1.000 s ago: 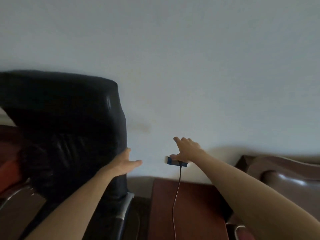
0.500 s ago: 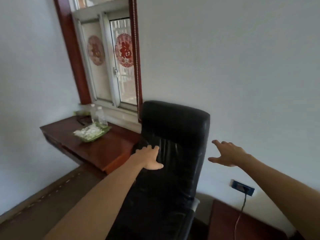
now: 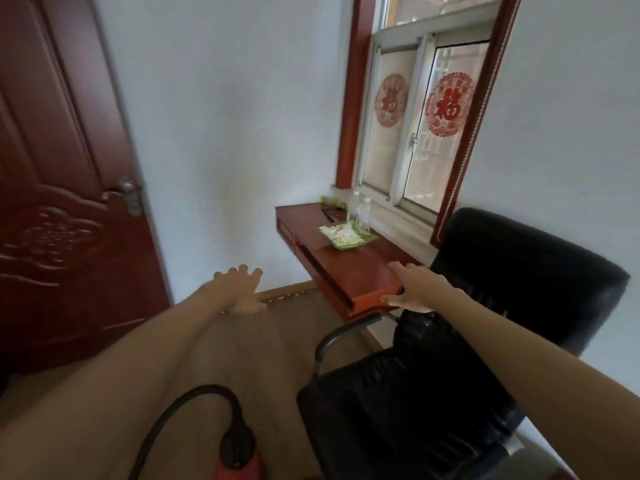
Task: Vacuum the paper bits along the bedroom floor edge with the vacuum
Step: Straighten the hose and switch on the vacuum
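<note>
The vacuum shows at the bottom edge: a red body with a black hose arching up and left from it. Small white paper bits dot the floor along the skirting under the far wall. My left hand hovers open in the air, fingers spread, well above the floor and holding nothing. My right hand is also open, fingers straight, in front of the desk's near corner and above the chair's armrest. Neither hand touches the vacuum.
A black office chair fills the lower right, its armrest jutting left. A red-brown desk under the window carries a green tray of white bits and bottles. A dark red door stands at left.
The view has swung left, from the wall socket past the chair to the door and desk. My right hand left the plug at the socket. The vacuum has come into view.
</note>
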Demonstrator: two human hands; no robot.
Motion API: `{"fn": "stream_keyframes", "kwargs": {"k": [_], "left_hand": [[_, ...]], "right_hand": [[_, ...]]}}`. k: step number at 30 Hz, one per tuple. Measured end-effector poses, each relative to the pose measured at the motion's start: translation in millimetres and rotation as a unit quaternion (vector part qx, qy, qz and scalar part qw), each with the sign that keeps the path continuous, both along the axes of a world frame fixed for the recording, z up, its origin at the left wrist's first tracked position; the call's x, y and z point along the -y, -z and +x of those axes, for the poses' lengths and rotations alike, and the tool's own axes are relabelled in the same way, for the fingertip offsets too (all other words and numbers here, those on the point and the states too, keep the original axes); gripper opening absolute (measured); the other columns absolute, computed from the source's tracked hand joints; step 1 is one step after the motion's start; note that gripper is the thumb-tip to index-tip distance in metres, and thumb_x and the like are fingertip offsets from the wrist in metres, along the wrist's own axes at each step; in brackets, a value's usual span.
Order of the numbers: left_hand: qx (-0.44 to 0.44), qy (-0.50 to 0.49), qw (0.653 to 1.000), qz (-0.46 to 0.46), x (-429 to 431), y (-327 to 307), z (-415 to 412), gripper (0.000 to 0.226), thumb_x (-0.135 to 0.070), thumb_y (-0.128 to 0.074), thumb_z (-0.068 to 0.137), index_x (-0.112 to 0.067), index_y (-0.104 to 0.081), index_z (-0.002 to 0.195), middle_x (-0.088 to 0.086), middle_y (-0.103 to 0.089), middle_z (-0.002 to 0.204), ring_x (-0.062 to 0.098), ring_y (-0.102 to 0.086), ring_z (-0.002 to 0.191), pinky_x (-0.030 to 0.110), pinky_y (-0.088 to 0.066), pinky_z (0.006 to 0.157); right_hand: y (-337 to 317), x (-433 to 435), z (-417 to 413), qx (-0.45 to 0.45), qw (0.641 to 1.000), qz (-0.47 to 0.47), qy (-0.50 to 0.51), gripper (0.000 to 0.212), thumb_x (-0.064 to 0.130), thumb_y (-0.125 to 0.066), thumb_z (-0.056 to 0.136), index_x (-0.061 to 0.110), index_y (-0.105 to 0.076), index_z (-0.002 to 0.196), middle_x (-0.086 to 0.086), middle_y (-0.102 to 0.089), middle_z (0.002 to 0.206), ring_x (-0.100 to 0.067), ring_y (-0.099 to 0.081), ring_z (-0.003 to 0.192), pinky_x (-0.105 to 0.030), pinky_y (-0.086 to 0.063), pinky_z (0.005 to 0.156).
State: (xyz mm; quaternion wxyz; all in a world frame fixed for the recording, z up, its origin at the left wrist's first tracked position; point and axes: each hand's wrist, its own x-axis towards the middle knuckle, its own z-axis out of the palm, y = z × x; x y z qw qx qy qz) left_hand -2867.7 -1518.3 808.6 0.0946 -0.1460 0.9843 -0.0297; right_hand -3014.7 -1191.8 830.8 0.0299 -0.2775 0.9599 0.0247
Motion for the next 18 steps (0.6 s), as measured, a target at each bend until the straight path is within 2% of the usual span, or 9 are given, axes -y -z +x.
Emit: {"fn": "stream_keyframes", "kwargs": {"k": [3,8,14,18], "left_hand": [[0.008,-0.063,0.998,-0.012,35,-4,58,0.087,-0.063,-0.054,0.088,-0.016,-0.018,0.152,0.017,-0.035,0.145,0.036,-0.043,0.129,0.054,-0.04,0.104],[0.027,-0.154,0.987,-0.042,53,-6,145,0.094,-0.066,-0.053,0.086,-0.018,-0.012,0.155,0.018,-0.024,0.156,0.039,-0.034,0.139,0.056,-0.035,0.109],[0.04,-0.213,0.976,-0.002,49,19,228,0.091,-0.064,-0.053,0.087,-0.023,-0.011,0.155,0.016,-0.024,0.156,0.037,-0.035,0.138,0.053,-0.036,0.11],[0.059,-0.243,0.968,0.018,44,41,277,0.089,-0.063,-0.053,0.087,-0.025,-0.01,0.155,0.014,-0.024,0.155,0.036,-0.035,0.138,0.053,-0.035,0.11]], "right_hand": [[2,47,23,-0.008,0.998,-0.001,-0.064,0.09,0.07,-0.055,0.084,0.027,-0.018,0.154,-0.011,-0.044,0.147,-0.036,-0.042,0.133,-0.052,-0.044,0.101],[13,83,68,0.001,0.989,0.006,-0.15,0.087,0.069,-0.053,0.087,0.025,-0.018,0.153,-0.013,-0.044,0.145,-0.036,-0.042,0.131,-0.051,-0.043,0.099],[34,106,107,0.034,0.977,0.033,-0.208,0.086,0.066,-0.054,0.089,0.022,-0.019,0.154,-0.016,-0.04,0.149,-0.039,-0.044,0.132,-0.051,-0.044,0.102],[51,131,138,0.04,0.966,0.028,-0.254,0.078,0.063,-0.056,0.089,0.021,-0.027,0.149,-0.016,-0.048,0.141,-0.039,-0.048,0.125,-0.051,-0.046,0.1]]}}
